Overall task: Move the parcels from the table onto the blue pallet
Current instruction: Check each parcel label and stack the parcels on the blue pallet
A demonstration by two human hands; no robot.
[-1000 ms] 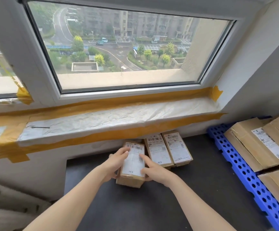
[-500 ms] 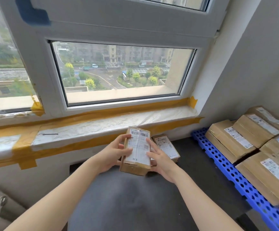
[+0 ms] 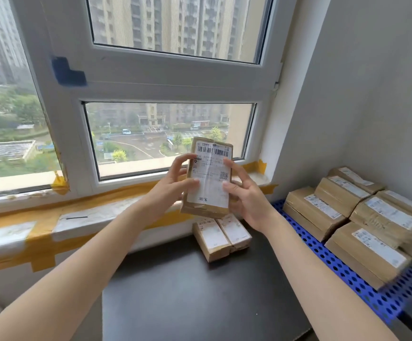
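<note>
Parcel raised clear of the worktop, held between both hands in front of the window.

A second ago this parcel (image 3: 208,177) lay on the worktop (image 3: 187,299) beside two others; it is now lifted, so the carry can begin. Left hand (image 3: 169,187) and right hand (image 3: 247,195) form a narrow grip, fingers curled on its long edges. Below the grip two parcels (image 3: 221,236) remain; right of it lies the blue pallet (image 3: 338,269), already stacked.
</note>
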